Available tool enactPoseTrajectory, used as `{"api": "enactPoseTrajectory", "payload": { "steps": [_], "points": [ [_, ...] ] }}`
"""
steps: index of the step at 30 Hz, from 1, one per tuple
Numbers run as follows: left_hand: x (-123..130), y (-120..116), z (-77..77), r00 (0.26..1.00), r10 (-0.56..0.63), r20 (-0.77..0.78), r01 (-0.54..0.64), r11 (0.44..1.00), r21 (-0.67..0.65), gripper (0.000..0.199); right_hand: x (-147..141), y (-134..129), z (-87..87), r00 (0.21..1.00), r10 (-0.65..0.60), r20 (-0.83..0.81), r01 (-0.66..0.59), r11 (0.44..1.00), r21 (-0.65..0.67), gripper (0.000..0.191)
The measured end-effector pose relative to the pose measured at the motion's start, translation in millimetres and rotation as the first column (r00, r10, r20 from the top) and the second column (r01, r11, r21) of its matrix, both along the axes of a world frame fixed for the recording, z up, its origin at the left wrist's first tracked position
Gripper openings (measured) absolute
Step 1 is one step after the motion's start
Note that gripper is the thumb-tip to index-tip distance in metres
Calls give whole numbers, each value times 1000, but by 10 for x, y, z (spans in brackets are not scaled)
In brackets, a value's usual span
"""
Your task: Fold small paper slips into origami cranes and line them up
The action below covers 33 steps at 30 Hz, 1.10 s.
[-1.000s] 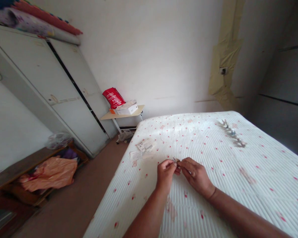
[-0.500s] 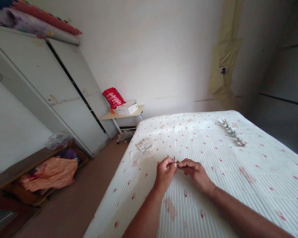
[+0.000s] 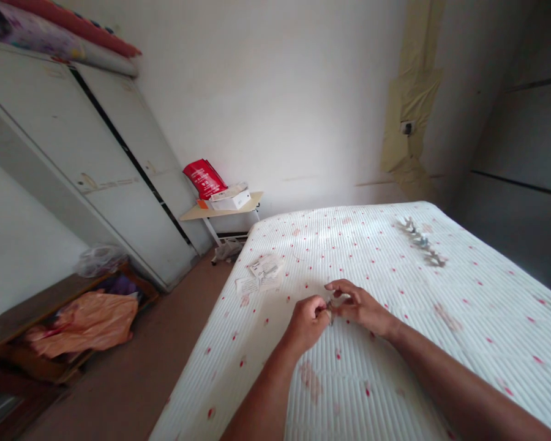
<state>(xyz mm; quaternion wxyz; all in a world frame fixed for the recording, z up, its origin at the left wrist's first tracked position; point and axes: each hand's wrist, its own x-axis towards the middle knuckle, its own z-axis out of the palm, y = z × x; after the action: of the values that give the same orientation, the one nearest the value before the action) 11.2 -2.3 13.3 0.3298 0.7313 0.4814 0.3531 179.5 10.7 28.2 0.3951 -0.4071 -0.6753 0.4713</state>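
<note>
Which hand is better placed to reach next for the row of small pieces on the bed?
Probably the right hand: it is nearer the row of small pieces, and its fingers are spread. The left hand is farther away and closed on a small item.

The cloth bed cover (image 3: 340,392) is bumpy; the paper scraps (image 3: 266,267) look dull. The orange bag (image 3: 92,321), nine o'clock from the left hand (image 3: 308,321), looks like crinkly plastic.

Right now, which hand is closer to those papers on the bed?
Left. The left hand is to the right of the papers and lower in the picture. The right hand is farther off to the right, beyond the left hand.
</note>
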Motion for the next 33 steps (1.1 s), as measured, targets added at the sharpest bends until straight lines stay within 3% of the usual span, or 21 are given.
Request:
{"api": "enactPoseTrajectory", "payload": {
  "steps": [4,12,18,23,28,33],
  "points": [
    [0,2,2,998,-66,19,67,992,-103,9,24,40,-49,986,166,-9,-166,980,-109,14],
    [55,-22,-54,973,-6,229,54,977,-206,5,-18,41,-68,988,117,-96,-131,978,-164,5],
    [71,-21,-64,980,26,195,13,981,-193,7,-32,24,-51,992,100,-82,-108,990,-91,8],
    [83,-28,-6,972,64,226,-21,982,-187,9,-23,43,-62,988,75,-132,-96,983,-157,5],
    [93,-59,28,970,86,229,-67,994,-90,4,-11,24,-32,957,73,-281,-137,967,-213,10],
    [95,-54,2,964,159,213,-158,987,-23,6,3,16,-44,960,110,-256,-151,978,-146,9]
  ]
}}
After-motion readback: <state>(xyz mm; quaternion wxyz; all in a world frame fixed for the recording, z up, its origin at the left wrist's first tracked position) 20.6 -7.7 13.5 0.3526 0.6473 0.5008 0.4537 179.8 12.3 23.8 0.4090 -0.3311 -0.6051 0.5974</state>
